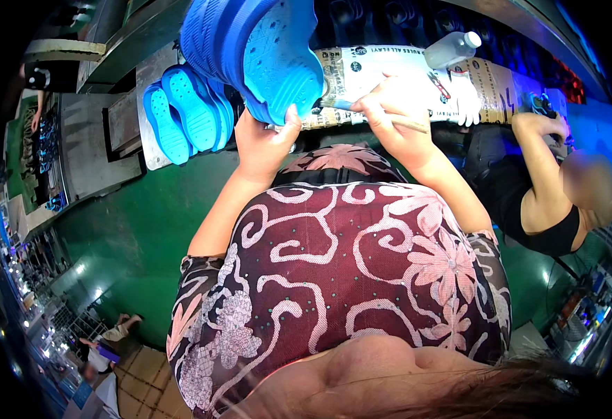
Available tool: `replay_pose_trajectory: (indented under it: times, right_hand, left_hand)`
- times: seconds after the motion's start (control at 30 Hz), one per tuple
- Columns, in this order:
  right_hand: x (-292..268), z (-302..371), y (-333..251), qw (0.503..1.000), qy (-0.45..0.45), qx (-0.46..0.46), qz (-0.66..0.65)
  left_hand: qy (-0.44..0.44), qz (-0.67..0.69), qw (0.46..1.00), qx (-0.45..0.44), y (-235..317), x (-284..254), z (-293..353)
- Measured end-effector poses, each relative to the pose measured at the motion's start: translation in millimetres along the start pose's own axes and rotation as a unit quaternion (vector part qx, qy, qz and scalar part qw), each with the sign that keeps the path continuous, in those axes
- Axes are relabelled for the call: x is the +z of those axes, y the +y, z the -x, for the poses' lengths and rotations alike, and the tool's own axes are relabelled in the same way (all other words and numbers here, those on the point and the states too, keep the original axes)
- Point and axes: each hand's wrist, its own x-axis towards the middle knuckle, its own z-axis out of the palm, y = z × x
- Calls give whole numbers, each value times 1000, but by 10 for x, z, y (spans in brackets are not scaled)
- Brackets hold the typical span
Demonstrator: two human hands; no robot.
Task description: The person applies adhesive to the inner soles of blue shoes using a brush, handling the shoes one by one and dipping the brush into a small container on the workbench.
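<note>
Close to the camera, a bright blue shoe sole (pixel 288 73) with a dimpled, perforated surface rises at the front of the bench, with darker blue ridged layers beside it. Around its near end my left hand (pixel 260 140) is closed, with the thumb on the edge. A brush with a pale wooden handle (pixel 412 125) is gripped in my right hand (pixel 398 115); its head points left toward the sole, a small gap apart. Left of my left hand, several light blue soles (pixel 187 112) lean together on a pale board.
Cardboard and white sheet (pixel 383 66) cover the bench, held with printed tape. On it are a translucent bottle (pixel 451 52), a small red-and-black tool (pixel 440 87) and a white glove (pixel 468 101). Dark shoes line the back. A co-worker (pixel 540 188) sits at right; green floor (pixel 131 230) lies below.
</note>
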Motion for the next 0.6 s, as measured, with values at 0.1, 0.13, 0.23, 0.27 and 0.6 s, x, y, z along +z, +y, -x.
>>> replay_pose_trajectory:
  times: [0.1, 0.13, 0.23, 0.27, 0.6]
  right_hand:
    - [80, -7, -18, 999, -1, -23, 30]
    - [96, -4, -15, 998, -2, -31, 47]
    - [2, 110, 72, 999, -24, 0, 36]
    - [-6, 111, 70, 1000, -9, 0, 21]
    - [29, 32, -26, 999, -25, 26, -20]
  left_hand:
    - [-10, -9, 1000, 1, 44, 8, -1]
    - [-11, -18, 1000, 5, 53, 7, -4]
    - [1, -7, 1000, 25, -11, 42, 17]
    - [6, -5, 999, 34, -13, 60, 16]
    - [18, -21, 996, 84, 20, -41, -53]
